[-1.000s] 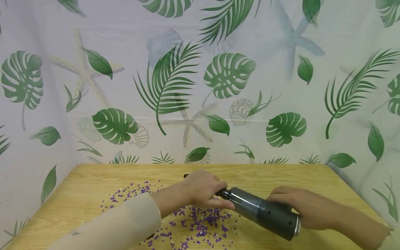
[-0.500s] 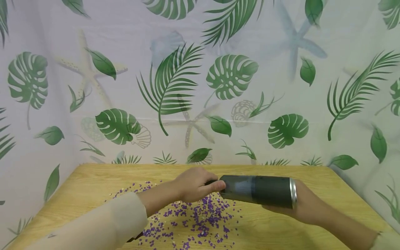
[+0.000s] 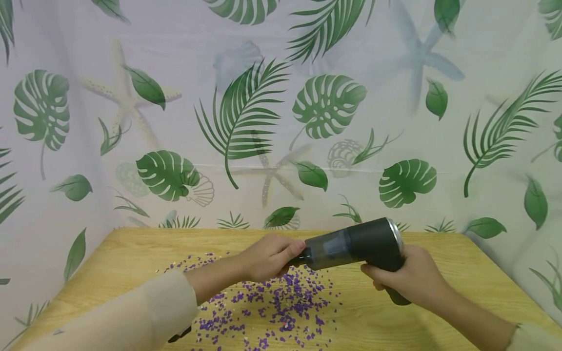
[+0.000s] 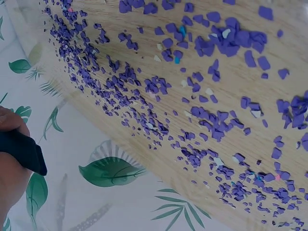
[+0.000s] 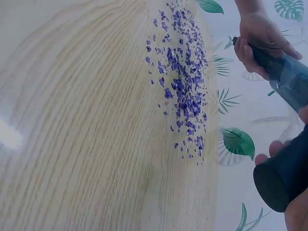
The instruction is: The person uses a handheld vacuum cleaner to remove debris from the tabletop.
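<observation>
A dark handheld vacuum cleaner (image 3: 369,241) with a see-through dust cup is held above the table, its silver-rimmed rear end raised to the right. My right hand (image 3: 423,273) grips its handle, fingers curled around. My left hand (image 3: 270,258) is wrapped around the narrow black nozzle (image 4: 24,151) at the front, hiding most of it in the head view. In the right wrist view the nozzle tip pokes out past the left hand (image 5: 260,36). Below, purple paper bits (image 3: 298,297) lie scattered, with a few white, blue and pink ones.
The wood-grain table (image 3: 373,321) extends on both sides of the bits. A leaf-patterned curtain (image 3: 246,204) stands along its back and sides. Some dark object (image 3: 180,335), mostly hidden, shows beneath the left sleeve.
The right hand has swung the vacuum's rear end upward, from sloping down rightward to rising rightward, and its handle now shows. The left hand has kept hold of the nozzle and shifted slightly left.
</observation>
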`<control>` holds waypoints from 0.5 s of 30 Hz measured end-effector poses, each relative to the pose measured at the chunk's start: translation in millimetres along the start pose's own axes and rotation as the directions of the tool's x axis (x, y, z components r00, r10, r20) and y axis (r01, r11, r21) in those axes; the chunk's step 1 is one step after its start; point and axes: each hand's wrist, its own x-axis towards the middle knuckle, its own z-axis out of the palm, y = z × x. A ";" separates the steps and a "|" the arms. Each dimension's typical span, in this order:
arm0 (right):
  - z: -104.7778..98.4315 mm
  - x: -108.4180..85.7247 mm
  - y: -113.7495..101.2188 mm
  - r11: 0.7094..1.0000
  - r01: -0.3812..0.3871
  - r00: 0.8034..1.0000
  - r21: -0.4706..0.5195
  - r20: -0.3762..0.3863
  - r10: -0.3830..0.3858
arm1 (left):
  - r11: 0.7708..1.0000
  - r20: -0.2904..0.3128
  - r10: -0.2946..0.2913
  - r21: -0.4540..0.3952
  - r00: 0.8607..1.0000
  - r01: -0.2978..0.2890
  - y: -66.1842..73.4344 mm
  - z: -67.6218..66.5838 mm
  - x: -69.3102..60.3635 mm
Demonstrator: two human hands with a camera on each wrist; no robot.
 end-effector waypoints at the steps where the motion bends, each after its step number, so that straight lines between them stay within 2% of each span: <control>1: 0.7 0.3 -0.3 1.000 -0.008 1.000 -0.022 -0.020 0.007 | 1.000 -0.001 -0.006 -0.021 1.000 0.006 0.2 -0.7 -0.9; 6: 3.3 3.2 -0.3 0.989 -0.070 0.993 -0.134 -0.106 0.055 | 0.995 0.001 -0.037 -0.091 0.999 0.037 1.3 0.3 -5.6; 9: 4.7 5.4 1.6 0.974 -0.061 0.990 -0.219 -0.134 0.032 | 0.993 0.000 -0.065 -0.102 0.998 0.065 4.3 5.8 -7.8; 10: 5.2 6.1 2.4 0.965 -0.046 0.990 -0.257 -0.144 0.009 | 0.992 -0.006 -0.073 -0.101 0.997 0.072 5.5 8.3 -8.0; 12: 6.5 7.6 5.0 0.937 0.023 0.982 -0.349 -0.166 -0.086 | 0.991 -0.020 -0.095 -0.101 0.995 0.092 8.7 13.0 -7.8; 15: 7.5 9.7 9.3 0.872 0.124 0.952 -0.474 -0.192 -0.239 | 0.990 -0.041 -0.114 -0.089 0.993 0.110 13.7 18.0 -5.6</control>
